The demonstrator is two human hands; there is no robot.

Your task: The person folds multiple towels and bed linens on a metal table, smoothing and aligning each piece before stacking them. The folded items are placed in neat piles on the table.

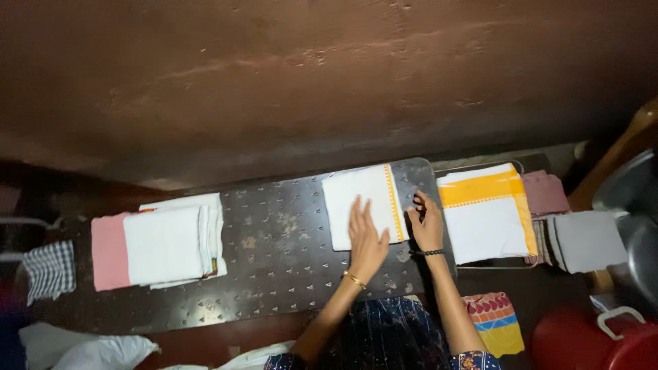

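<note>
White cotton, folded into a neat rectangle with a thin orange border along its right edge, lay at the centre of the frame: the folded cloth (362, 205) rested flat on the dark, patterned ironing table (274, 274).

Your left hand (365, 240) lay palm down on the cloth's lower middle, fingers released and spread flat, grasping nothing, apparently to keep the layers pressed and stop them sliding. A gold bangle circled that wrist.

Your right hand (426, 223) sat just beside the cloth's bordered edge, touching or very near it. Its fingers were curled inward, though I cannot tell whether they pinched the edge or only rested against it. A dark beaded bracelet sat on that wrist.

At the right of the frame, a white cloth with a broad yellow band (485, 212) lay folded on a wire tray, close to your right hand. Beyond it sat a pink folded piece (545, 193) and a grey-white pile (586, 240).

At the left of the frame, well apart from your hands, a stack of white and pink folded cloths (161, 245) rested on the table. A checked cloth (49, 268) hung at the far left edge. A red lidded bucket (593, 339) stood at lower right.

Between your hands and the left stack, nothing lay in the way.
</note>
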